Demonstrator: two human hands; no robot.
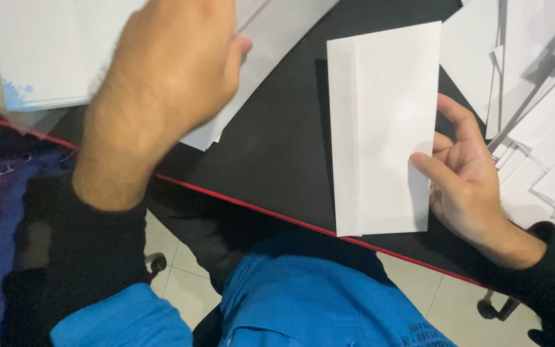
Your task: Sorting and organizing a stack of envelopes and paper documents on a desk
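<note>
My right hand (467, 180) pinches the right edge of a white envelope (380, 128), thumb on top and fingers behind. The envelope is held upright over the black table (277, 148), its open flap along the left side. My left hand (168, 83) is blurred, raised over a sheet of white paper (271, 38) at the upper left. Its fingers curl onto the sheet's edge; I cannot tell whether they grip it.
A pile of white envelopes (541, 109) lies at the right of the table. A stack of white paper (46, 51) sits at the far left. The table's red front edge (252, 207) runs diagonally. Below are my blue trousers (309, 302), a tiled floor and chair casters.
</note>
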